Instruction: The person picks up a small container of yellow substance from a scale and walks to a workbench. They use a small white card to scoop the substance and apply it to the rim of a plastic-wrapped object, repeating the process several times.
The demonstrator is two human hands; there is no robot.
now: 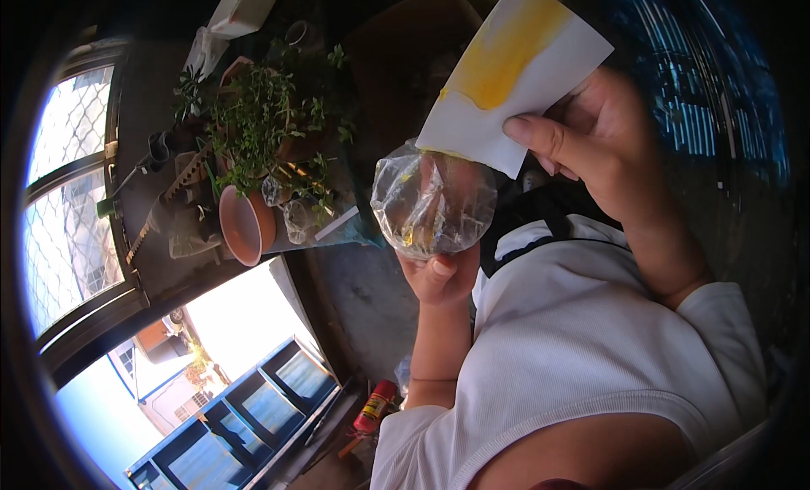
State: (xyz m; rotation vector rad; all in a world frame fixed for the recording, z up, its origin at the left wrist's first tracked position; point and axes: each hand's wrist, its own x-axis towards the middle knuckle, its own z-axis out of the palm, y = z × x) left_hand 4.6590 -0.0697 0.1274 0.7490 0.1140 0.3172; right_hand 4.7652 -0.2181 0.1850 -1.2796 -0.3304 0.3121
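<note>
In my right hand [591, 131] is a white card [472, 135], pinched between thumb and fingers near its lower right corner and tilted. A broad streak of yellow paint [515, 47] runs across its face. Below the card, my left hand [445, 275] holds up a round, crinkled clear plastic bag [434, 203] from underneath. Yellow smears show on the plastic near its bottom and upper rim. The card's lower edge overlaps the top of the plastic; whether they touch I cannot tell.
Leafy green potted plants [270, 110] stand to the left, beside a terracotta-coloured round dish [246, 226] and a handsaw [190, 171]. A mesh-covered window [72, 186] and a bright doorway are at far left. A red bottle [375, 407] stands low, left of my body.
</note>
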